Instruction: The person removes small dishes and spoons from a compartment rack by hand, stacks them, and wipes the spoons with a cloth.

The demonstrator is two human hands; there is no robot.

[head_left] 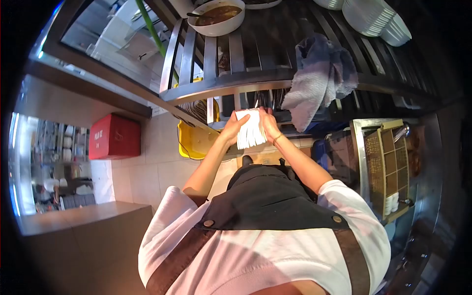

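Between my two hands is a white stack of thin, layered pieces (251,130) that look like folded paper napkins; their exact kind is hard to make out. My left hand (233,130) grips its left side, with the thumb across the front. Along the right edge, my right hand (269,126) is closed on the same stack, its fingers partly hidden. Just beyond the hands, metal cutlery (260,100) shows on the lower level of the slatted shelf (226,88). A grey cloth (322,73) hangs over the shelf edge to the right of my hands.
A white bowl of soup (217,18) with a spoon stands on the shelf, and white containers (373,19) sit at upper right. On the floor are a yellow bin (192,142) and a red box (115,136). A divided wicker rack (388,164) stands at right.
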